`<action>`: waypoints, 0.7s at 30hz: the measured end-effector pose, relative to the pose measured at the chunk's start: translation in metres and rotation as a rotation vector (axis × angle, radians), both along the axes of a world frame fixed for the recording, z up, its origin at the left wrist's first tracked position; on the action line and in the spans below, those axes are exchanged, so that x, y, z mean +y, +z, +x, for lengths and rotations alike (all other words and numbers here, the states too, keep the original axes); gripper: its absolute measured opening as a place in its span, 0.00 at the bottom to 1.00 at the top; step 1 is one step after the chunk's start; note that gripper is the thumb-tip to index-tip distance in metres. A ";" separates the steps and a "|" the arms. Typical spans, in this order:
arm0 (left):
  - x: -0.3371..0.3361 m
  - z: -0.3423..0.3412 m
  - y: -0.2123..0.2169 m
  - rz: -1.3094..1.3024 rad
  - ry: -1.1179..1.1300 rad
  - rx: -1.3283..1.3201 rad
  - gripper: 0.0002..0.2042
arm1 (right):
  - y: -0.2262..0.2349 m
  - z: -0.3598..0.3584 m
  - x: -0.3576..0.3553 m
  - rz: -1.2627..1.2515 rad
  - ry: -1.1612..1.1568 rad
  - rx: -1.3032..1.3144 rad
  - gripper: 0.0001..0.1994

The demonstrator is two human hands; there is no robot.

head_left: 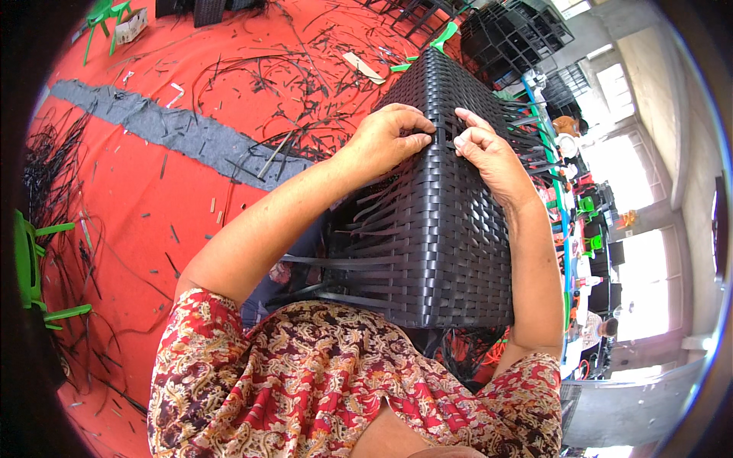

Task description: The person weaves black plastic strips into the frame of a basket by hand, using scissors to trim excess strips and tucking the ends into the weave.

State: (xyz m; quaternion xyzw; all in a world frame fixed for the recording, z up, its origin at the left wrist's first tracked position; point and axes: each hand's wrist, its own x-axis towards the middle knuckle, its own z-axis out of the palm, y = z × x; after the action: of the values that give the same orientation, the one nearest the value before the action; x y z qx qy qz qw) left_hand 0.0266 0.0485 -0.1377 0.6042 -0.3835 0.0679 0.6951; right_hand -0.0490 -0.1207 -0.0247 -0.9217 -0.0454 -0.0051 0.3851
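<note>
Black woven panel (435, 221) stands propped against my lap, long axis running away from me toward the floor beyond. A loose strand (441, 137) sits between both hands near the top edge. My left hand (385, 137) pinches it, fingers together; right hand (485, 149) is curled shut on the weave just beside. Both equally near. White flat box (131, 27) lies far left on the red floor (153, 214); no labels I can make out.

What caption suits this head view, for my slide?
Both hands, left and right, pinch strips on a black woven panel.
</note>
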 end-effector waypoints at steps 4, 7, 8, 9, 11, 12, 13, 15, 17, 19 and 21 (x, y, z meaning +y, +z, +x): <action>0.000 0.004 0.001 0.016 0.125 -0.103 0.08 | 0.004 0.008 0.005 -0.314 0.053 -0.104 0.10; 0.002 0.007 0.004 0.021 0.157 -0.131 0.06 | 0.012 0.012 0.021 -0.650 0.144 -0.266 0.08; 0.002 0.006 0.006 0.034 0.151 -0.105 0.06 | 0.013 0.014 0.026 -0.724 0.177 -0.313 0.08; 0.003 0.005 0.008 0.046 0.146 -0.076 0.06 | 0.013 0.016 0.030 -0.729 0.194 -0.332 0.07; 0.003 0.001 0.014 0.067 0.136 -0.031 0.06 | 0.014 0.017 0.033 -0.725 0.209 -0.333 0.06; 0.004 0.001 0.017 0.092 0.114 -0.011 0.06 | 0.014 0.018 0.035 -0.723 0.220 -0.334 0.06; 0.004 0.001 0.021 0.116 0.091 0.009 0.06 | 0.014 0.018 0.033 -0.668 0.213 -0.297 0.06; 0.005 0.006 0.027 0.202 -0.056 0.121 0.06 | 0.016 0.016 0.031 -0.647 0.180 -0.319 0.07; 0.011 0.008 0.024 0.121 -0.169 0.289 0.06 | 0.014 0.014 0.040 -0.655 0.121 -0.460 0.08; 0.020 0.007 0.024 0.060 -0.240 0.406 0.06 | 0.014 0.008 0.046 -0.615 0.072 -0.485 0.08; 0.040 0.007 0.025 0.023 -0.299 0.397 0.05 | 0.010 0.005 0.048 -0.582 0.129 -0.437 0.08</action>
State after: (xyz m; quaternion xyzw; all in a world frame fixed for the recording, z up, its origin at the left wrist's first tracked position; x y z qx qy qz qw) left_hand 0.0340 0.0884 -0.1125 0.5500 -0.3251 -0.1600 0.7524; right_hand -0.0437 -0.0731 -0.0151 -0.9651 -0.1840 -0.1645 0.0876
